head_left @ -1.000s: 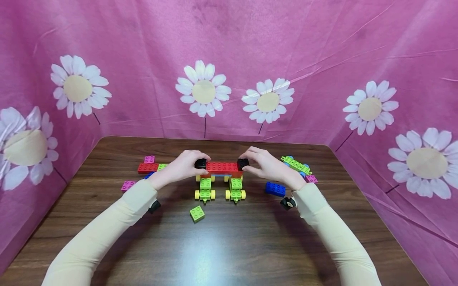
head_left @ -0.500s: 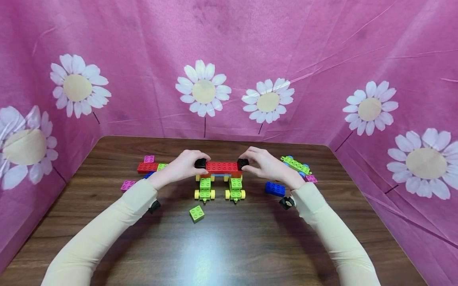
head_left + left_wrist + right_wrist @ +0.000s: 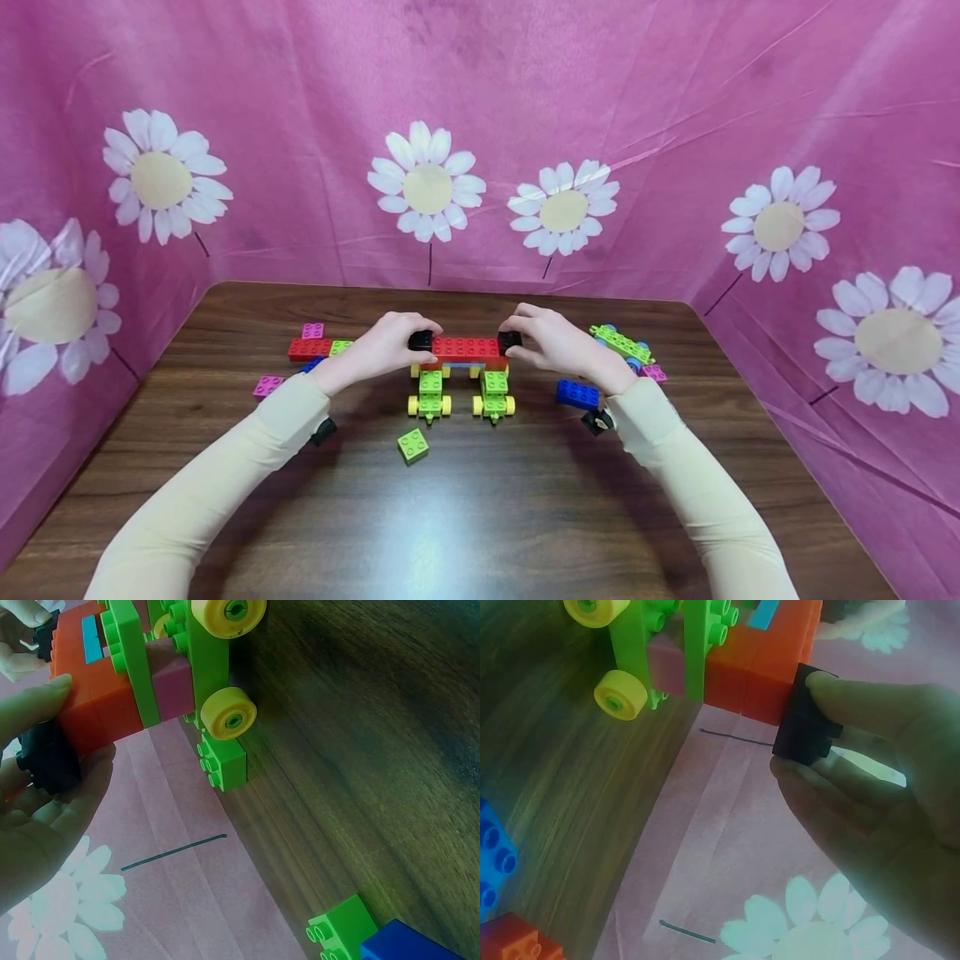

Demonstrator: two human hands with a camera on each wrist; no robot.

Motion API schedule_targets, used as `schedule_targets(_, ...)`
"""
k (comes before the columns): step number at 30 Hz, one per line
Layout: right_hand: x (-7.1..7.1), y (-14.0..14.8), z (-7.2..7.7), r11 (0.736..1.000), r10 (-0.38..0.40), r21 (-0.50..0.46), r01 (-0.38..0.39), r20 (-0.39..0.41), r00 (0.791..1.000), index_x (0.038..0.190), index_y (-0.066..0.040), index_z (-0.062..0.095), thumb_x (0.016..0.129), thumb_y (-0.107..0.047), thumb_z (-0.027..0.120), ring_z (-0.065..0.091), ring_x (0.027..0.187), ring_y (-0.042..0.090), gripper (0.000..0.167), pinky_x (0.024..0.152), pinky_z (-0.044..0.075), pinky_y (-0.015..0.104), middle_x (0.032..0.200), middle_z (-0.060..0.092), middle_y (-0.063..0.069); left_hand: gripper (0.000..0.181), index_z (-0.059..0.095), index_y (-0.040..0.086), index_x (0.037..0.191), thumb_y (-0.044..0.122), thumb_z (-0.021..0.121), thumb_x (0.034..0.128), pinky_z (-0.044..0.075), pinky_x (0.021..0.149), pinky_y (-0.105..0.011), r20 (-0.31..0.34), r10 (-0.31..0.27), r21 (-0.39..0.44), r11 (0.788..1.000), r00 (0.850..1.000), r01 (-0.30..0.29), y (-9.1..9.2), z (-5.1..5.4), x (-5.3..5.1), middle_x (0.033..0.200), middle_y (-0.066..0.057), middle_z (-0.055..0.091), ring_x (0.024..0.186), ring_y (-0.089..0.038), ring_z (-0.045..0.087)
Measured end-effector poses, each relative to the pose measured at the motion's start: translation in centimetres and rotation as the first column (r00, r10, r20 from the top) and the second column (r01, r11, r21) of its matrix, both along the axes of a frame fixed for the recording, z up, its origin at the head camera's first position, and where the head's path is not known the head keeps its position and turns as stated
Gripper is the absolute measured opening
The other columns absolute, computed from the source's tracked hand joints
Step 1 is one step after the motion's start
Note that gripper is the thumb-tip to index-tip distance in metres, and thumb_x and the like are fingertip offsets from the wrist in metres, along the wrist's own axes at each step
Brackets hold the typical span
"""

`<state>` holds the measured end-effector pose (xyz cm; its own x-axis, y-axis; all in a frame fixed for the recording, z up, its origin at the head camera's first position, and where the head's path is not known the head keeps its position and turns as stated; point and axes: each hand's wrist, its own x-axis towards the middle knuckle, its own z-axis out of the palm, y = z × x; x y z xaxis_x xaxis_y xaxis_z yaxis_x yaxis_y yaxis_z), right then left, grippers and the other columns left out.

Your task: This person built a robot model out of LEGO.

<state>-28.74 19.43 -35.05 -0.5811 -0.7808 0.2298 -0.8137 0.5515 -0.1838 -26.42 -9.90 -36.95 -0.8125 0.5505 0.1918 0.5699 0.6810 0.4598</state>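
Observation:
In the head view, a structure of toy building bricks stands mid-table. Red bricks (image 3: 468, 348) bridge its top, with a black brick at each end. My left hand (image 3: 378, 346) pinches the left black brick (image 3: 421, 341) between thumb and fingers. The right black brick (image 3: 510, 341) is pinched likewise by my right hand (image 3: 558, 342). Below are two lime green wheeled bases (image 3: 430, 402) with yellow wheels (image 3: 510, 405). In the right wrist view, the black brick (image 3: 804, 712) sits against the red end; a pink brick (image 3: 666, 666) shows between green pieces.
A loose lime green brick (image 3: 412, 446) lies in front of the structure. To the right are a blue brick (image 3: 577, 393), a green wheeled base (image 3: 621, 343) and a pink brick (image 3: 653, 373). Red (image 3: 309, 348), pink (image 3: 268, 387), green and blue bricks lie left. A pink flowered cloth (image 3: 480, 75) hangs behind.
Both hands keep their pinch on the black bricks, almost still. My right wrist has shifted very slightly inward. The bricks stay in place.

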Motion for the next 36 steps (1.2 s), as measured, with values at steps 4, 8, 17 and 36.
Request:
schedule_targets(4, -0.02, -0.15, 0.11, 1.0, 0.001, 0.006, -0.001, -0.012, 1.0, 0.113, -0.006, 0.07, 0.089, -0.02, 0.074, 0.059, 0.077, 0.018, 0.028, 0.072, 0.053, 0.032, 0.097, 0.063, 0.007, 0.041, 0.068, 0.001, 0.12, 0.022, 0.077, 0.0866, 0.056, 0.085, -0.041, -0.014, 0.004, 0.001, 1.0, 1.0, -0.004, -0.04, -0.07, 0.01, 0.114, -0.014, 0.072, 0.097, -0.024, 0.067)
schedule_targets(8, -0.19, -0.19, 0.08, 1.0, 0.012, -0.011, -0.012, -0.02, 1.0, 0.111, -0.005, 0.071, 0.088, -0.019, 0.076, 0.06, 0.076, 0.02, 0.028, 0.07, 0.053, 0.032, 0.095, 0.063, 0.007, 0.041, 0.068, 0.0, 0.12, 0.021, 0.077, 0.0862, 0.055, 0.084, -0.041, -0.014, 0.01, 0.009, 1.0, 1.0, -0.009, -0.01, -0.16, 0.09, 0.113, -0.015, 0.072, 0.095, -0.024, 0.067)
schedule_targets(17, 0.0, 0.0, -0.36, 0.998, -0.057, 0.013, 0.057, 0.022, 0.998, 0.115, -0.006, 0.071, 0.089, -0.022, 0.075, 0.052, 0.072, 0.012, 0.031, 0.068, 0.05, 0.028, 0.096, 0.062, 0.005, 0.042, 0.067, 0.0, 0.121, 0.021, 0.077, 0.0864, 0.055, 0.084, -0.041, -0.016, -0.002, 0.008, 1.0, 1.0, 0.002, 0.03, -0.4, 0.01, 0.112, -0.015, 0.072, 0.095, -0.023, 0.066)
schedule_targets(36, 0.31, -0.22, -0.2, 0.999, -0.028, 0.016, 0.029, -0.018, 0.999, 0.114, -0.004, 0.07, 0.087, -0.019, 0.076, 0.058, 0.073, 0.018, 0.031, 0.071, 0.054, 0.03, 0.096, 0.061, 0.006, 0.043, 0.067, 0.0, 0.122, 0.022, 0.077, 0.0864, 0.056, 0.084, -0.041, -0.019, 0.002, 0.012, 1.0, 1.0, -0.001, 0.07, -0.42, -0.11, 0.113, -0.015, 0.072, 0.096, -0.024, 0.067)
